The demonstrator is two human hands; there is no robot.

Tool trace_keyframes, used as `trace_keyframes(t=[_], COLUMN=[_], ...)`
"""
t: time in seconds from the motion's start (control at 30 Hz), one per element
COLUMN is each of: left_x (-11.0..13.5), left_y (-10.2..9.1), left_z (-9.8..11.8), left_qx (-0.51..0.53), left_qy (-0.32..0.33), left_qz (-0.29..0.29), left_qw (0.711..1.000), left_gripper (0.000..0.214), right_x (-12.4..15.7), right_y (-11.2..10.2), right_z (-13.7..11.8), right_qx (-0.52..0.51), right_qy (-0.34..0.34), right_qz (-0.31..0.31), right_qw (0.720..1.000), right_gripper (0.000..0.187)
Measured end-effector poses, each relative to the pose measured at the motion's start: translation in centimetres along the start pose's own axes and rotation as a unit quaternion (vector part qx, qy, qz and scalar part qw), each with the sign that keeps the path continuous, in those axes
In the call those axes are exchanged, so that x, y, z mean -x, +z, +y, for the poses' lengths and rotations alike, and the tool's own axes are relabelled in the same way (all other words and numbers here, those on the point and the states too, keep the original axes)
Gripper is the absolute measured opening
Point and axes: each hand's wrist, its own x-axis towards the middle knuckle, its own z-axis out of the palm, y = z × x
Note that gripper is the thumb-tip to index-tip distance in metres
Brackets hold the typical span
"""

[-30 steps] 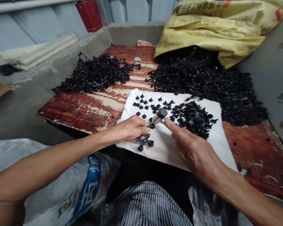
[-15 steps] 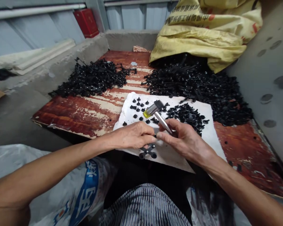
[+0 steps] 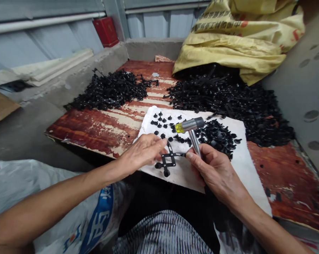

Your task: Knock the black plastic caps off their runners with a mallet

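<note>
A black scissor linkage (image 3: 169,160), its crossed bars joined by shiny rivets, is spread open over the front of the white pad (image 3: 185,180). My left hand (image 3: 146,150) has its fingertips closed at the linkage's upper arm; the exact grip is partly hidden. Between the thumb and fingers of my right hand (image 3: 214,165) is the linkage's right arm end. The same hand also holds a small hammer (image 3: 189,124), its head raised, with a yellow face at left and a dark face at right. Black round caps with stems (image 3: 163,136) stand just beyond my left fingertips.
More loose black caps (image 3: 220,135) are heaped on the pad's right. Piles of black linkages (image 3: 114,88) and black bars (image 3: 214,91) lie on the worn red board (image 3: 82,127). A yellow sack (image 3: 233,46) spills onto the right pile. Grey walls (image 3: 154,49) border the board.
The linkage has opened from a narrower X into a wider crossed shape. My right hand has shifted right with the hammer, whose head has turned nearer level. The left hand has moved slightly left.
</note>
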Motion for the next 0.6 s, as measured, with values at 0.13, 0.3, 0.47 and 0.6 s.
trace_keyframes(t=[0.13,0.3,0.47,0.6], left_x=[-0.4,-1.1,-2.2,-2.7], left_y=[1.0,1.6,0.8,0.5], left_z=[0.7,1.4,0.8,0.3], left_qx=[0.015,0.076,0.152,0.149], left_qy=[-0.003,-0.045,-0.085,-0.064], left_qz=[-0.024,-0.029,-0.047,-0.073], left_qw=[1.0,0.996,0.984,0.984], left_gripper=[0.032,0.019,0.021,0.02], right_x=[-0.1,0.4,1.3,1.4], right_y=[0.5,0.5,-0.5,-0.8], right_z=[0.1,0.1,0.6,1.1], right_qx=[-0.007,-0.015,-0.082,-0.133], right_qy=[-0.014,-0.01,0.032,0.062], right_qz=[0.008,-0.016,0.006,0.002], right_qw=[1.0,1.0,0.996,0.989], right_gripper=[0.031,0.029,0.032,0.036])
